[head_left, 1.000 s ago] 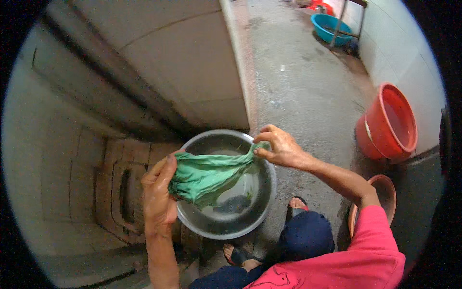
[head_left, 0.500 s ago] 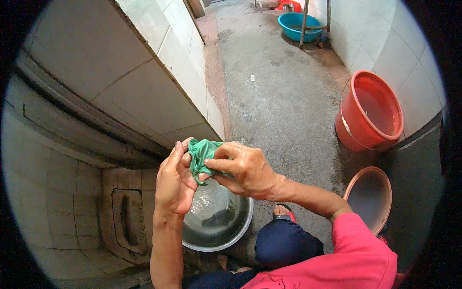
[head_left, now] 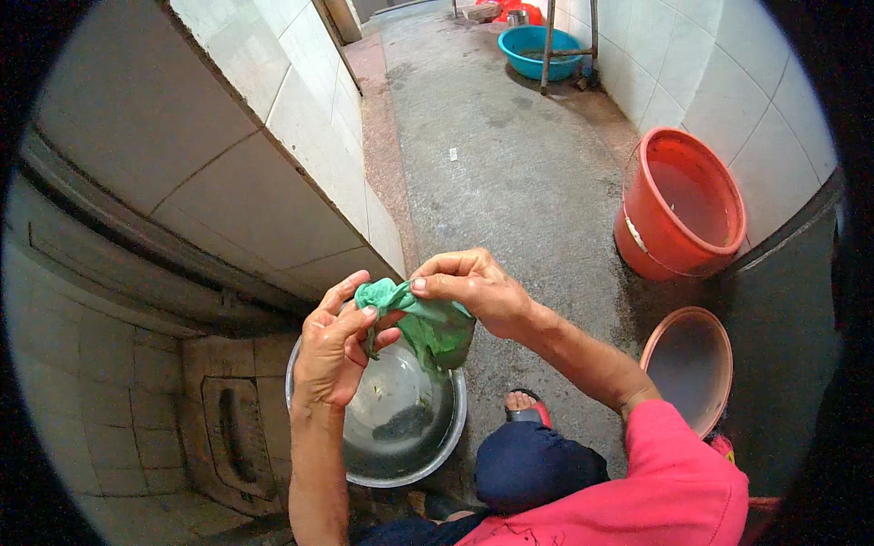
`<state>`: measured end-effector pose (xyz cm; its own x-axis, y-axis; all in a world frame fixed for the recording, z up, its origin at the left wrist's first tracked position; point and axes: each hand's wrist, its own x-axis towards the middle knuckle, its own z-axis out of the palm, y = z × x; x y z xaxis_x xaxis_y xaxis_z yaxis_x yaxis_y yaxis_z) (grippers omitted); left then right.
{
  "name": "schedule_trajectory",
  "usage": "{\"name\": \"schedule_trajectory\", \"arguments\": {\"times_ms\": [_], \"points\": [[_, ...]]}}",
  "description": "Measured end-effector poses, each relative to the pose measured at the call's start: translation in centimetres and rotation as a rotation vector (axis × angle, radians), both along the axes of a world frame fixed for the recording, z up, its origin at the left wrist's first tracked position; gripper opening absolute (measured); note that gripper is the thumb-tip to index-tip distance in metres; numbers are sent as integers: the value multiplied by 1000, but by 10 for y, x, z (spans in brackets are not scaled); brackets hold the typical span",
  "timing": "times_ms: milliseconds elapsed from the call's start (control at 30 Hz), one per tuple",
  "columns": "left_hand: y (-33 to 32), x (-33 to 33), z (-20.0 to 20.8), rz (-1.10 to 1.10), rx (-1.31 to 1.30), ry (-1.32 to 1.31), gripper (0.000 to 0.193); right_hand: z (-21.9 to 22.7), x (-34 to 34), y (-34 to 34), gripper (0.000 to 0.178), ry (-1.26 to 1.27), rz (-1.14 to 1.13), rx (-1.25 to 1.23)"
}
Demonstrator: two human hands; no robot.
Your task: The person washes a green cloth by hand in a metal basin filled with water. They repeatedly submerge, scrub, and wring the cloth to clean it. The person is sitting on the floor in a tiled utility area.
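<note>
Between my two hands is a thin, wet-looking green cloth (head_left: 439, 332), creased and bunched along its upper edge. Its lower part hangs over a round metal basin (head_left: 462, 400) holding clear water. My left hand (head_left: 332, 350) pinches the bunched left end between thumb and fingers, its other fingers partly spread. With thumb and forefinger, my right hand (head_left: 478, 289) grips the upper edge farther right. I cannot tell whether the cloth is a flat piece or a small bag.
A red bucket (head_left: 637, 238) and a pinkish tub (head_left: 648, 350) stand on the right. Farther off is a blue basin (head_left: 546, 71) beside a metal stand (head_left: 569, 53). A tiled partition (head_left: 273, 196) rises on the left, with a squat toilet (head_left: 238, 437) behind it.
The cloth was crumpled between both hands; now its lower part hangs spread out. My right hand has shifted to the right and up along its edge. The whole view has shifted slightly.
</note>
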<state>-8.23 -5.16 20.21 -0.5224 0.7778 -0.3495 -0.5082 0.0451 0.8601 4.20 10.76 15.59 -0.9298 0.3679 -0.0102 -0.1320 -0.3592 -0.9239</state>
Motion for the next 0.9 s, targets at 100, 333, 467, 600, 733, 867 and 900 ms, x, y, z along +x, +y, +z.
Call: {"name": "schedule_trajectory", "arguments": {"times_ms": [100,333,467,600,733,867,900], "points": [[-4,-9,-15,105,25,5,44,4,7,-4,13,-53,83,207],[-2,0,-19,44,104,125,53,-5,11,-17,23,-309,-49,756],[10,15,-8,-28,57,254,55,-4,3,-26,26,0,-591,1238],[17,21,1,-38,35,368,55,-1,5,-26,19,-48,-484,1260],[9,8,-6,-63,-26,471,56,-3,4,-17,14,-61,-228,1047],[4,0,-11,90,-105,408,49,-13,6,3,21,-125,-269,598],[1,-5,-11,121,-125,395,48,-15,8,8,22,-127,-335,481]]}}
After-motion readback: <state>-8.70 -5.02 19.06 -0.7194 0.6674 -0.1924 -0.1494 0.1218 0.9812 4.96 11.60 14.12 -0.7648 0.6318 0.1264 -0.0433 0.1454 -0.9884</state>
